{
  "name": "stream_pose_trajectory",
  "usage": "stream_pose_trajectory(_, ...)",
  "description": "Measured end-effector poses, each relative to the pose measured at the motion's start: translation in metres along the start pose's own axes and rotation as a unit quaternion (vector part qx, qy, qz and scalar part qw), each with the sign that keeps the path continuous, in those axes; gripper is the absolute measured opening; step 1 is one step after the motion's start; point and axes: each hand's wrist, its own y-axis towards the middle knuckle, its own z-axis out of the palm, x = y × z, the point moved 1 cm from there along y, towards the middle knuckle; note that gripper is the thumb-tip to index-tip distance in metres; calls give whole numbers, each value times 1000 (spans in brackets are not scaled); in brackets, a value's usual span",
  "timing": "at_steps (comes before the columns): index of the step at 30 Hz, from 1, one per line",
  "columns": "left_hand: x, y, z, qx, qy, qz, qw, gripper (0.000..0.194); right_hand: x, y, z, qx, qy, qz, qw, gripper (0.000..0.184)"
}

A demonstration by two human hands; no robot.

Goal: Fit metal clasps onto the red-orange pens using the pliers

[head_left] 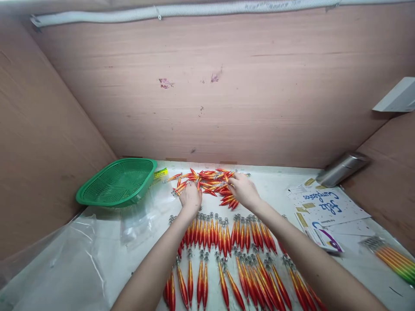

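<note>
A loose pile of red-and-yellow squid jigs (212,186) with metal hook crowns lies near the back of the white table. My left hand (191,197) is at the pile's left front, its fingers curled down around a squid jig, the fingertips partly hidden. At the right side of the pile, my right hand (244,189) pinches a squid jig between thumb and fingers. Below the hands stands a row of jigs (207,231) laid side by side, crowns toward the back. A nearer row of jigs (253,276) lies in small groups, partly covered by my forearms.
A green plastic basket (113,201) sits at the back left, with clear plastic bags (78,259) in front. On the right lie papers with handwriting (324,205), a metal cylinder (343,168) and a pack of orange-green jigs (394,259). Board walls (207,129) enclose the table.
</note>
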Motion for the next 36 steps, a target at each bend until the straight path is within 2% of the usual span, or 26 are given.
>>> stream_pose_trajectory(3, -3, 18, 8, 15, 12, -32, 999, 35, 26, 25, 10, 34, -19, -57, 998, 24)
stream_pose_trajectory(6, 1, 27, 10, 42, 0, -51, 998, 35, 51, 38, 25, 64, -18, -110, 992, 29)
stream_pose_trajectory(10, 12, 31, 4, 69, -60, -73, 993, 33, 66, 45, 40, 73, 13, -129, 989, 30)
stream_pose_trajectory(12, 20, 30, -3, 82, -114, -81, 987, 33, 62, 47, 40, 62, 42, -114, 991, 31)
stream_pose_trajectory(15, 31, 23, -16, 113, -223, -85, 964, 32, 46, 43, 30, 20, 110, -59, 992, 31)
stream_pose_trajectory(17, 34, 12, -23, 137, -307, -82, 938, 28, 33, 32, 17, -24, 172, -8, 985, 28)
stream_pose_trajectory(19, 34, -5, -27, 155, -392, -73, 904, 22, 22, 11, 1, -76, 249, 43, 965, 23)
stream_pose_trajectory(21, 32, -27, -30, 166, -474, -59, 863, 19, 17, -20, -16, -131, 336, 90, 928, 21)
stream_pose_trajectory(23, 28, -54, -32, 173, -545, -45, 819, 23, 19, -56, -30, -173, 425, 131, 879, 25)
stream_pose_trajectory(25, 23, -82, -32, 181, -598, -38, 780, 30, 27, -90, -38, -186, 508, 170, 824, 27)
stream_pose_trajectory(28, 15, -116, -30, 202, -641, -32, 740, 37, 43, -128, -43, -181, 600, 231, 744, 32)
stream_pose_trajectory(31, 9, -139, -25, 232, -680, -36, 695, 37, 58, -150, -41, -170, 661, 278, 676, 37)
stream_pose_trajectory(35, 6, -155, -17, 254, -716, -42, 649, 39, 74, -163, -40, -158, 764, 352, 517, 46)
stream_pose_trajectory(36, 6, -157, -16, 260, -720, -41, 642, 40, 77, -165, -41, -157, 777, 362, 491, 44)
